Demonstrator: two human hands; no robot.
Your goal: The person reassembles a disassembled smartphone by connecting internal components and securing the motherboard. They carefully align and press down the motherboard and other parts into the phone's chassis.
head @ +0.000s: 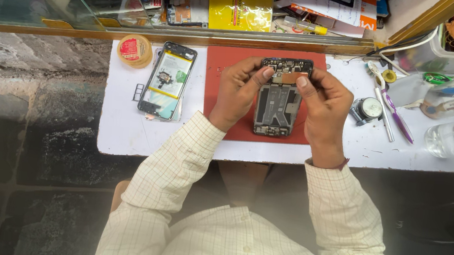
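Opened phone frame (278, 102) — on red mat (221, 69), counter centre. Left hand (237, 92), right hand (323, 103) both gripping its top end, thumbs pressing. Risk — exposed board cracks under excess thumb pressure.

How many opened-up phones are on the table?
2. One opened phone sits on the red mat, held by the left hand and right hand. The other phone lies on the white table, left of the mat. More may be hidden in the clutter.
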